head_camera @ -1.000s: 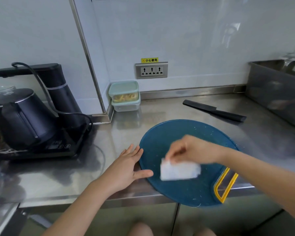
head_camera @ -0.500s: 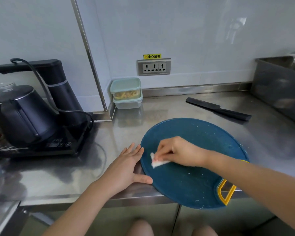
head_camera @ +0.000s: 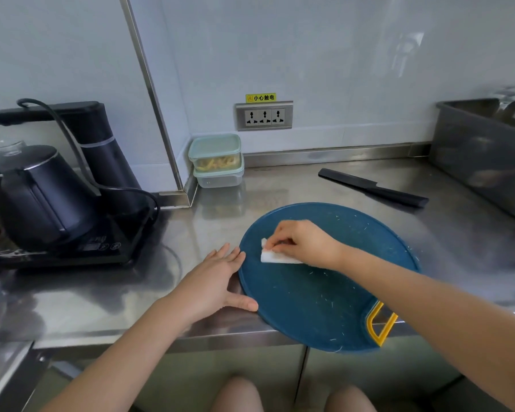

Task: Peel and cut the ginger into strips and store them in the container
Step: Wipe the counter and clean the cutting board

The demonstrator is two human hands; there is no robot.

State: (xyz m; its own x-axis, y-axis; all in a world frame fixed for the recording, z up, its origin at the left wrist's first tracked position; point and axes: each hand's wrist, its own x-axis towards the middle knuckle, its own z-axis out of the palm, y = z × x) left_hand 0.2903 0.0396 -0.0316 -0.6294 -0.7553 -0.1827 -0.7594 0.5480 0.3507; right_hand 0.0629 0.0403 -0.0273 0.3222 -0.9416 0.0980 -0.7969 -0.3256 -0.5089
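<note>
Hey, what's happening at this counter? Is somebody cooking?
Looks like clean-up. The right hand pinches a folded white wipe against the round blue cutting board, flecked with pale scraps; the left hand lies flat at the board's edge. The black knife lies on the counter behind, and pale yellow strips sit in the upper lidded container by the wall.

Bare left hand [head_camera: 211,281], bare right hand [head_camera: 306,242], forearms [head_camera: 428,295] bare to the frame edge, two bare knees [head_camera: 235,394]
</note>
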